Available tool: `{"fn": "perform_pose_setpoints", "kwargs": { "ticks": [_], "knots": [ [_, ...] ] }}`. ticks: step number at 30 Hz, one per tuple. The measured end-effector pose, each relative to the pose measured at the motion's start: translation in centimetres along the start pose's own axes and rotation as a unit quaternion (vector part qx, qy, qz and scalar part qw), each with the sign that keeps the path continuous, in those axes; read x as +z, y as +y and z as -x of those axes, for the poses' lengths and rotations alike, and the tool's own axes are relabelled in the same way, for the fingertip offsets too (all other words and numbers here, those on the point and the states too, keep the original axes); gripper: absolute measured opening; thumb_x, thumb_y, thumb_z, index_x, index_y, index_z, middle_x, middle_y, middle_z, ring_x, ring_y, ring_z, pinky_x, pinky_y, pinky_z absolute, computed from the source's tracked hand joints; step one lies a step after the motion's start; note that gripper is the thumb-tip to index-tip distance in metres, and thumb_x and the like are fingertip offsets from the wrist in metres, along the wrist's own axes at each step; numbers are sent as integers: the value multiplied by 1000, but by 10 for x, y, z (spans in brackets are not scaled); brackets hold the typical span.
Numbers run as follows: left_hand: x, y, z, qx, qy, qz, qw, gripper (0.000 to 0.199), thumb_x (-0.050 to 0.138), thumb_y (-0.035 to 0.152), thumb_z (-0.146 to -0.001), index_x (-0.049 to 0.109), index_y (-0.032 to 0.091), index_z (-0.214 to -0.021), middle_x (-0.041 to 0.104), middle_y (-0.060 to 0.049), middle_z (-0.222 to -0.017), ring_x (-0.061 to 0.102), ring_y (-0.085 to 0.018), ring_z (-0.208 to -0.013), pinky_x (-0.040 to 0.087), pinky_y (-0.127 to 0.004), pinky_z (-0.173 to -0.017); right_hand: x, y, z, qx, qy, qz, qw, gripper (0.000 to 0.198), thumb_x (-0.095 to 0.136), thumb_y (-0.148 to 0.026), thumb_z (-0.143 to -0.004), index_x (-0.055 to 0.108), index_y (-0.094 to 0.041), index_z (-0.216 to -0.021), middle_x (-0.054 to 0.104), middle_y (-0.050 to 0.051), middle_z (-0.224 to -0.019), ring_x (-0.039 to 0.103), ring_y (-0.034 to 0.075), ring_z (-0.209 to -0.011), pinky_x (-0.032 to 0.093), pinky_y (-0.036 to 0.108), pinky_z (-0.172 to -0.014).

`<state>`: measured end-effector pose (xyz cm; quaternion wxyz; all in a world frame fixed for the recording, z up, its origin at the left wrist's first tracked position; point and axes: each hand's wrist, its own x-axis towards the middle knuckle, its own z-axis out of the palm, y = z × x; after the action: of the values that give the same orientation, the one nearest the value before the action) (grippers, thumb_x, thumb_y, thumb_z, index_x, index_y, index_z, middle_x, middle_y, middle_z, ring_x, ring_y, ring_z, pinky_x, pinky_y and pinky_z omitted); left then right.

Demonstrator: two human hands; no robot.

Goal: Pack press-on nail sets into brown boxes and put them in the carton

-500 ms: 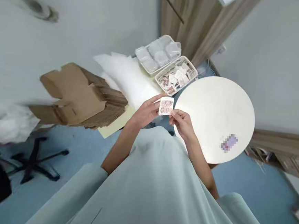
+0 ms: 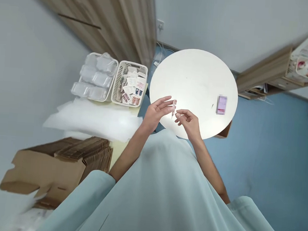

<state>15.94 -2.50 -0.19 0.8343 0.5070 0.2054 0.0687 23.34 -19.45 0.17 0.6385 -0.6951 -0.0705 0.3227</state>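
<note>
My left hand (image 2: 154, 114) pinches a small card with pink pieces (image 2: 173, 108) between thumb and fingers. The card is turned nearly edge-on, so its face shows poorly. Just right of it is my right hand (image 2: 190, 123), its fingers loosely bent and slightly apart, the tips close to the card's edge. Both hands are over the near left part of a round white table (image 2: 194, 76). Left of them, a white basket (image 2: 115, 87) holds many similar cards with coloured pieces.
Beside the basket stands a white tray of clear plastic boxes (image 2: 97, 77). White foam sheets (image 2: 95, 119) and a stack of flat brown cardboard boxes (image 2: 51, 166) lie nearer on the left. A blurred purple item (image 2: 221, 105) rests on the table's right. A wooden cabinet (image 2: 98, 15) stands behind.
My view has swung right, bringing the table in front of me. The card has turned from face-on to edge-on. My right fingers, earlier on its corner, now appear apart from it.
</note>
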Motion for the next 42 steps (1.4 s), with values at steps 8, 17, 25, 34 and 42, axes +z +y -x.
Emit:
{"fn": "perform_pose_setpoints", "kwargs": {
  "ticks": [8,17,25,34,42],
  "knots": [
    [46,-14,-30,35,-25,-132,990,67,91,50,-83,70,21,-139,74,-16,-142,68,-35,-137,52,-53,-121,-29,4,25,-47,173,21,984,41,87,-62,-81,80,-24,-93,80,4,-92,72,18,-71,59,33,-66],
    [68,-15,-33,24,-74,-189,979,57,79,53,-94,70,22,-141,73,-14,-145,64,-34,-144,50,-52,-124,-58,22,31,-30,280,-7,960,40,80,-62,-88,79,-22,-92,81,5,-90,74,19,-68,59,33,-64],
    [71,-26,-32,-46,-86,-167,981,87,96,52,-76,62,23,-151,66,-18,-154,67,-38,-138,50,-57,-123,-45,14,37,-169,228,112,952,28,74,-54,-100,80,-26,-95,78,3,-94,73,18,-77,61,34,-71],
    [39,-31,-14,-135,-95,-2,986,70,85,64,-87,70,22,-141,74,-18,-141,70,-39,-134,60,-49,-106,-49,12,20,-226,66,303,923,51,78,-58,-97,70,-35,-142,73,10,-138,68,34,-128,63,52,-101],
    [0,-53,8,-153,-19,53,987,57,82,67,-88,78,21,-121,80,-15,-126,74,-37,-127,63,-46,-101,-34,27,-14,-238,-117,360,894,78,72,-49,-102,38,-36,-171,62,10,-157,59,38,-141,50,59,-118]
  ]
}}
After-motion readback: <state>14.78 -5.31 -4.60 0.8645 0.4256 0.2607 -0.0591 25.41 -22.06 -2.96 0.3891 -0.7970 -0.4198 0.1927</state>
